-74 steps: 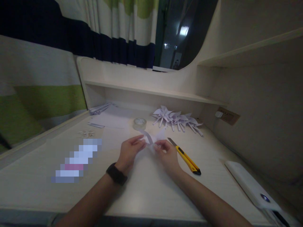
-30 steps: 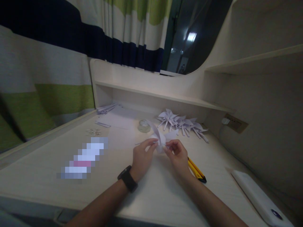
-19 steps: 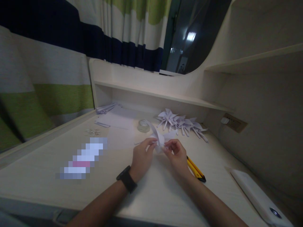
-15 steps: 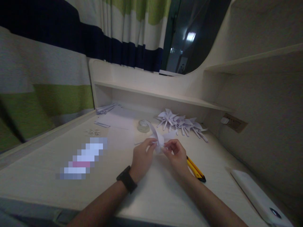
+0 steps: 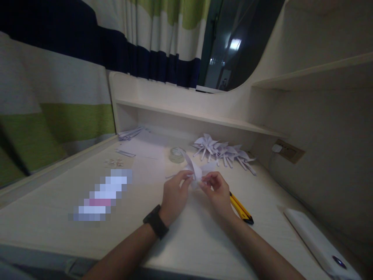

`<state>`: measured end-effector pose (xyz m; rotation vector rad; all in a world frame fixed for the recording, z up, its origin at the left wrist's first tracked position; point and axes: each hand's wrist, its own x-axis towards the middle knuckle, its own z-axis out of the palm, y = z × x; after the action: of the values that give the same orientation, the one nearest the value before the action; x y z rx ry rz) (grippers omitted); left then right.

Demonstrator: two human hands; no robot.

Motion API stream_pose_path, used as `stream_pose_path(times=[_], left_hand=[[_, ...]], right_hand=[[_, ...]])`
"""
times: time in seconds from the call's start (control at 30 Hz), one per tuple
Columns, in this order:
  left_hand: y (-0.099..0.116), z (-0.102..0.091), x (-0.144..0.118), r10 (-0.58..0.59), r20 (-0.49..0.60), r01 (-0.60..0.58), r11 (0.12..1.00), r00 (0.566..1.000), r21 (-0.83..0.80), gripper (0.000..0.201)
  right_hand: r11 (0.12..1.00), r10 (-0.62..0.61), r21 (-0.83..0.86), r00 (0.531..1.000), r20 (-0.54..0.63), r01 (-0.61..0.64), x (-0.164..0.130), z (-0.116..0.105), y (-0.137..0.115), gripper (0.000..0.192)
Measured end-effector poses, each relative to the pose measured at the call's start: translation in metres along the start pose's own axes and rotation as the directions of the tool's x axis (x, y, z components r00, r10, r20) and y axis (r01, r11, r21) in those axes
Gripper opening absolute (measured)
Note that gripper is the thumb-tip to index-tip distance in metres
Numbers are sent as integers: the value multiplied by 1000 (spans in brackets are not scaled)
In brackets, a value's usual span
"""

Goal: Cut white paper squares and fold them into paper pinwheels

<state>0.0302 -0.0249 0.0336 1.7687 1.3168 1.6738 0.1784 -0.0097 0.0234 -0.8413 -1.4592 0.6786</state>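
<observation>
Head view: the paper piece (image 5: 196, 171) is white, folded, with 1 long curved strip arching up and back toward the tape roll (image 5: 176, 154) and a flatter flap sticking out to the right. It sits low over the tabletop (image 5: 186, 233), centre of frame; contact with the surface can't be told.

Left hand (image 5: 174, 196) comes in from the lower left, thumb and forefinger pinched on the left edge of the paper piece. Black watch (image 5: 155, 222) on that wrist. Right hand (image 5: 218, 192) comes in from the lower right, fingertips closed on the right side of the same piece. Both hands are gripping it, fingers nearly meeting at the fold. The paper rises just above and behind the fingertips.

Yellow utility knife (image 5: 241, 209) lies on the tabletop just right of the right hand, partly hidden by the wrist. Clear tape roll lies flat behind the paper piece, near it, not touching.

No real containers. Open storage only: the low shelf (image 5: 186, 114) along the back and the side shelf (image 5: 314, 72) upper right. Under the low shelf, on the tabletop, a row of finished paper pinwheels (image 5: 223, 151) lies right of centre; paper strips (image 5: 129, 134) and flat sheets (image 5: 142, 149) lie at left. Small paper scraps (image 5: 114, 162) sit further left. White flat device (image 5: 320, 245) lies at the right edge, well apart from the hands.
</observation>
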Motion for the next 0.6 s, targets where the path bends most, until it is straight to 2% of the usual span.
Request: stream_pose_path(times=[0.6], left_hand=[[-5,2,-1,3,-6,-3,999,1000,37,15]], right_hand=[[1000,12,5,1000,7,-12,0,-1,2,22]])
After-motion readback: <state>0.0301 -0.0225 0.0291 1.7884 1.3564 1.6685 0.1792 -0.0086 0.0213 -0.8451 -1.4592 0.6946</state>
